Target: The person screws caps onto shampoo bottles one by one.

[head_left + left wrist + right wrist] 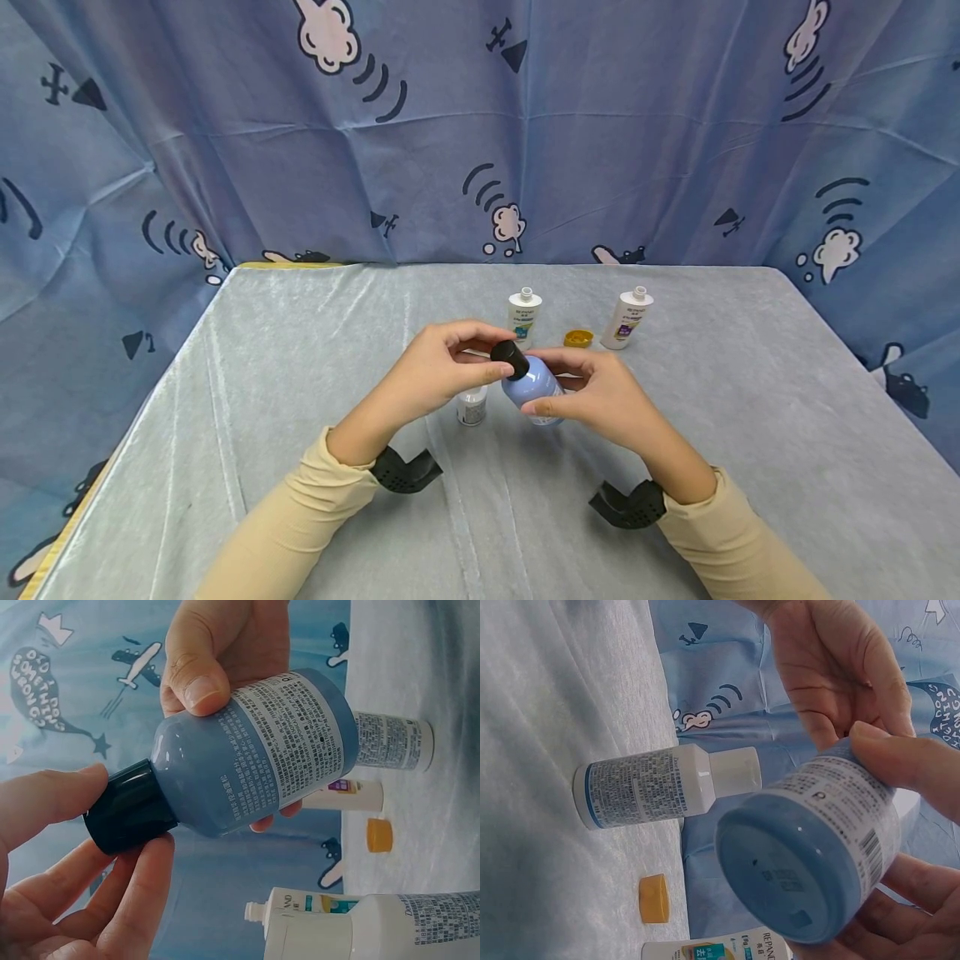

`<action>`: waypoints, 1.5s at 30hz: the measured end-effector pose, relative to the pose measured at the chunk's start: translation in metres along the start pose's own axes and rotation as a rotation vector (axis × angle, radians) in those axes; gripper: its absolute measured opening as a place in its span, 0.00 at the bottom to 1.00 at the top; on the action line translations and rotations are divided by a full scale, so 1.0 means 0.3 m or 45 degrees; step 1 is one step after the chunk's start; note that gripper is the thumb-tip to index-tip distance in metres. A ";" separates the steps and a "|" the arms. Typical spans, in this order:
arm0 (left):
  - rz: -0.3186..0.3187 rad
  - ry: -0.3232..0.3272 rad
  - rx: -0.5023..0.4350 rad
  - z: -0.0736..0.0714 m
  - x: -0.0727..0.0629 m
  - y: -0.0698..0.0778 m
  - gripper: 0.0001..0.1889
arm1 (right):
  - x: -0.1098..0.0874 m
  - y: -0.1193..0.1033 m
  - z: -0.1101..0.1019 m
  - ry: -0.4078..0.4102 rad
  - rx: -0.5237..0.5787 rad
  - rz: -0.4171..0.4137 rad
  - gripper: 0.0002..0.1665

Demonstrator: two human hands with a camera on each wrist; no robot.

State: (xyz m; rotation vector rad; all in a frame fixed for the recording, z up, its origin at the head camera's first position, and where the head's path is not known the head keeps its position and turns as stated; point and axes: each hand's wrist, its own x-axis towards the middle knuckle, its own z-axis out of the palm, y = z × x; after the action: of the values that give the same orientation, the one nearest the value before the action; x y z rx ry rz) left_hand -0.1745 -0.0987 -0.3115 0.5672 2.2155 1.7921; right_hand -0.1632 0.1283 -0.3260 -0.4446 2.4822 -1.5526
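"REPAND" can be read on the far left white bottle [724, 947]. "SOMETHIN" and "WRONG" are printed in capitals on the curtain [37, 686]. A barcode [872, 857] is borne by the blue bottle [810, 840], whose stamped base code, like the near white bottle's [641, 787] fine print, cannot be deciphered.

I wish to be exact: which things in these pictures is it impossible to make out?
- Head: the top of the leftmost bottle, hidden by the left hand.
- Left wrist: the base of the lower-right bottle, cut off by the right edge.
- Right wrist: the black cap, hidden behind the blue bottle and right hand; the stamp underneath, too blurred to read.
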 end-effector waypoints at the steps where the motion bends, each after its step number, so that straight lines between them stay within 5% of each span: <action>1: 0.001 -0.005 -0.003 0.000 -0.001 0.001 0.19 | 0.000 0.000 0.000 0.000 0.000 0.002 0.31; 14: 0.097 -0.077 0.043 -0.006 -0.003 0.002 0.20 | 0.001 0.003 -0.001 0.008 -0.023 0.006 0.31; 25: -0.059 0.087 0.009 0.001 0.009 -0.005 0.21 | 0.003 0.007 0.002 0.004 0.005 -0.017 0.31; 45: -0.006 0.070 0.039 0.007 0.004 -0.002 0.15 | 0.000 0.006 0.003 0.003 -0.008 -0.015 0.31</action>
State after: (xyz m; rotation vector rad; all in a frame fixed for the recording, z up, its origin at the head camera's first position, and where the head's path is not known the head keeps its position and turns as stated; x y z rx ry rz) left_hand -0.1748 -0.0965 -0.3126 0.5244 2.2819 1.7959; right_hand -0.1633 0.1281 -0.3280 -0.4589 2.4914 -1.5512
